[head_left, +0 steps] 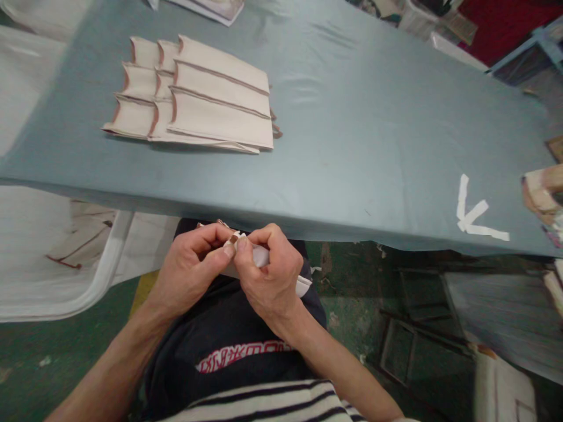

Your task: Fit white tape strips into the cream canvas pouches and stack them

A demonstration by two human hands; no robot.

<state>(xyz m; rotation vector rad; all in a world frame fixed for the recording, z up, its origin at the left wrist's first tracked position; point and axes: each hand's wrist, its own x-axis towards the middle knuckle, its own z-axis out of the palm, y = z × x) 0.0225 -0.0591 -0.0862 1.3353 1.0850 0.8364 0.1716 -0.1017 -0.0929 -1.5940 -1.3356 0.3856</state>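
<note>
Over my lap, just below the table's front edge, my left hand [193, 261] and my right hand [270, 269] meet with fingertips pinched together. Between them is a cream cloth piece [260, 256] with a bit of brown trim at the pinched spot. Part of the cloth sticks out beyond my right hand; most of it is hidden by the fingers. On the table, beyond my hands to the left, lie stacked cream cloth pieces [220, 114] in overlapping rows, with brown edging and brown ends at their right side.
A blue-green cover drapes the table [352, 146]. White tape strips [472, 220] form an arrow shape near its right front. At left stands a white plastic bin [109, 264] with cream cloth and brown cord inside. Dark frames [398, 351] rest on the green floor at right.
</note>
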